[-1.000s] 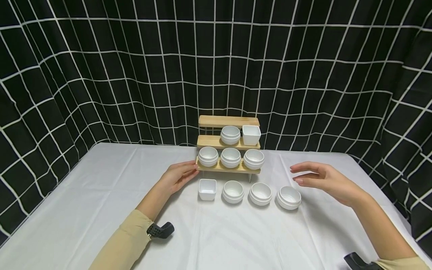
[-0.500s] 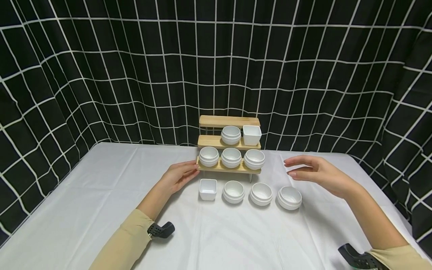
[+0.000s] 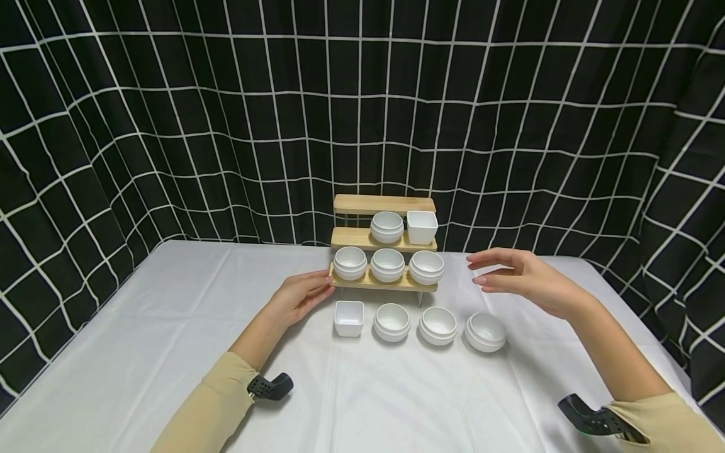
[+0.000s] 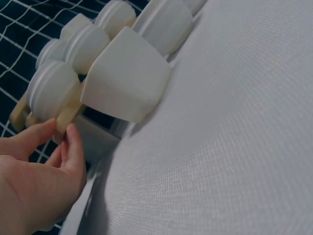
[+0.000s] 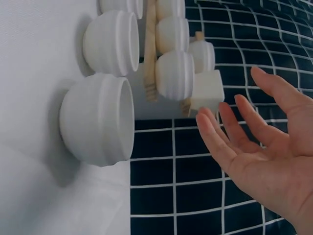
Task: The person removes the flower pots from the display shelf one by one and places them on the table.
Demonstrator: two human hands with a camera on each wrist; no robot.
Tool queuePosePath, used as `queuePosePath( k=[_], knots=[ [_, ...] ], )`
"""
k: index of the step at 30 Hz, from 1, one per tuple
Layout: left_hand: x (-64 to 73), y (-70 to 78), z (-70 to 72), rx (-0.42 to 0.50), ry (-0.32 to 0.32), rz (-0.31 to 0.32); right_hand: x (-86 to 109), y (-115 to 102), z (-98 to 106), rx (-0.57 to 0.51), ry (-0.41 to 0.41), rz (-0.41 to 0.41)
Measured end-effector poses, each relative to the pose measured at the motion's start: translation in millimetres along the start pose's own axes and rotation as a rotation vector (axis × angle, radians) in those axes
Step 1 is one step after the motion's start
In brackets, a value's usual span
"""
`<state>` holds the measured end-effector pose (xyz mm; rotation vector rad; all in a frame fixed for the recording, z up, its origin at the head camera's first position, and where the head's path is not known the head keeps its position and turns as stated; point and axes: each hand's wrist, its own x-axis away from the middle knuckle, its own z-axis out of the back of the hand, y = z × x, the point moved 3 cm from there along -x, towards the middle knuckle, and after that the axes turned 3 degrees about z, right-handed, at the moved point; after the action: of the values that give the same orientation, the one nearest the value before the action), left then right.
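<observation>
Right hand [image 3: 527, 280] closer to the rack [image 3: 385, 204], fingers apart, grasping nothing.
My left hand [image 3: 300, 297] pinches the end of its lowest board [image 3: 391, 285]; the shelved dishes [image 3: 387, 269], between my hands, sit as before, likewise the loose dishes [image 3: 437, 330] toward my forearms. I judge this still a reach.

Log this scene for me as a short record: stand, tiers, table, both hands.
Stand: wooden, three tiers
Middle tier: round white bowl, square white bowl at the right end
Bottom tier: three round bowls
Table: a row, left to right, of second square bowl, three more round bowls
Left hand: pinches the bottom tier's left end
Right hand: right of the stand, holding nothing
</observation>
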<state>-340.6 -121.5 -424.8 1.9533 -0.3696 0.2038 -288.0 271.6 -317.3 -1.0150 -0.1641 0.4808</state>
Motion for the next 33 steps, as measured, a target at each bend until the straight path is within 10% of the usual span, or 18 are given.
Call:
queuePosePath(
  k=[33],
  knots=[
    [-1.6, -1.1, 1.0, -0.006, -0.033, -0.025, -46.8, -37.5, -6.6, 0.005, 0.008, -0.008]
  ],
)
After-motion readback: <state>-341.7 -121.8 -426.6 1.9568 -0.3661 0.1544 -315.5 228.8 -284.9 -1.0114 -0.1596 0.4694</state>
